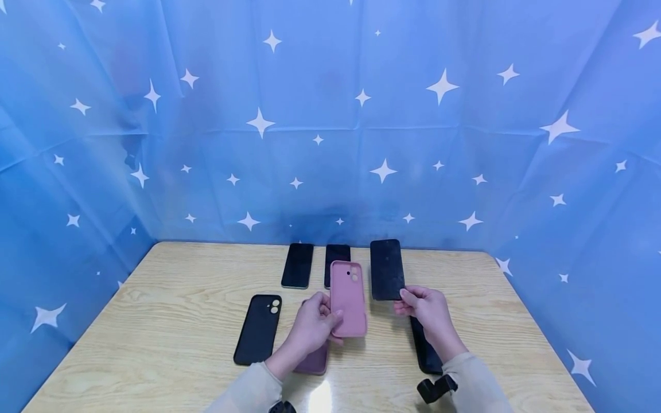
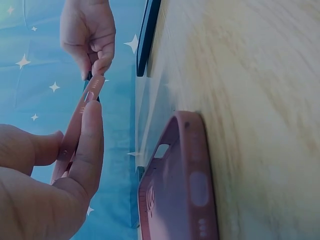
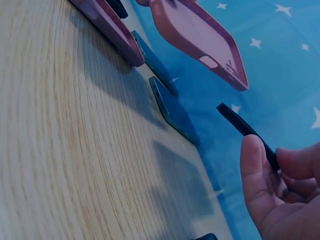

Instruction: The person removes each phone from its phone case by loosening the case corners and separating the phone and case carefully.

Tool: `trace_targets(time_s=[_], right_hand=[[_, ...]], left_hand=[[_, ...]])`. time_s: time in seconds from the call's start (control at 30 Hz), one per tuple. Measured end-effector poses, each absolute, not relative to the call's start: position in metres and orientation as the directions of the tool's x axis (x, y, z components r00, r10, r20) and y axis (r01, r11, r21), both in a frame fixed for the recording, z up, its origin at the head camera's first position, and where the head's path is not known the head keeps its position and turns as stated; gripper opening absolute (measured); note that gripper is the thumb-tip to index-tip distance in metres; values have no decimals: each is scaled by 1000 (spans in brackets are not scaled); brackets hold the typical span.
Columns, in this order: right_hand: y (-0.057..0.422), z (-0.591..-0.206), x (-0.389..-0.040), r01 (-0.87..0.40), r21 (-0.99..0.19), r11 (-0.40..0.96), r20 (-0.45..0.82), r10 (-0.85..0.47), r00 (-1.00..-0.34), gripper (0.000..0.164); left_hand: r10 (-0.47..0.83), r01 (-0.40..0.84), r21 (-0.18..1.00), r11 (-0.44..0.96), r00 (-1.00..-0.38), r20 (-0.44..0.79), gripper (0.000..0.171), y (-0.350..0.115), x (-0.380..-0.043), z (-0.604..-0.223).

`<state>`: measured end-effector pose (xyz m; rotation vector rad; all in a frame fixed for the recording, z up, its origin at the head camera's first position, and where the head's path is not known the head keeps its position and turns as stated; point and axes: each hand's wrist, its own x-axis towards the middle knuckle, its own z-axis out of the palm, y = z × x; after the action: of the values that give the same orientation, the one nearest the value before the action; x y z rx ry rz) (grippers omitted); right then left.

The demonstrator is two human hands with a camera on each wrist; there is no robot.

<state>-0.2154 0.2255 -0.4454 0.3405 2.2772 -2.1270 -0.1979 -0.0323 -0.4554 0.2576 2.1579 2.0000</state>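
My left hand (image 1: 311, 322) grips a pink phone case (image 1: 348, 295) along its left side, thumb on the face, clear of the table. In the right wrist view the case shows its hollow inside and a slot in its end wall. My right hand (image 1: 427, 314) pinches a black phone (image 1: 387, 269) by its lower right corner, raised and tilted. Edge-on in the right wrist view, the phone (image 3: 237, 120) is a thin dark slab between thumb and fingers. Case and phone are held apart, side by side.
Under my left forearm lies a mauve phone case (image 1: 314, 363), partly hidden. A black phone case (image 1: 257, 330) lies left of it. Two dark phones lie at the back, one on the left (image 1: 298, 265). Another black phone-shaped item (image 1: 426, 351) sits beneath my right wrist.
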Motion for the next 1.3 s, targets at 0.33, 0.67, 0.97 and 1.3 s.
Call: trace_targets(time_s=[0.33,0.67,0.97,1.3], right_hand=[[225,-455,-228,183,-979,87,-171,132,-976,38],[223,-460,-242,234,-965,122,-221,108,-969,39],[223,-466,-252,267,-952,148,-253,103,-962,42],[228,-474,-267,298,-941,162,-289,75,-954,43]], left_hand=[[246,25,998,59,-969,9,14,-27,-194,-457],[257,18,996,86,-966,-5,13,-27,-193,-458],[269,13,993,118,-963,-19,11,-28,-193,-460],[279,-1,996,90,-960,-26,15,-28,-190,-461]])
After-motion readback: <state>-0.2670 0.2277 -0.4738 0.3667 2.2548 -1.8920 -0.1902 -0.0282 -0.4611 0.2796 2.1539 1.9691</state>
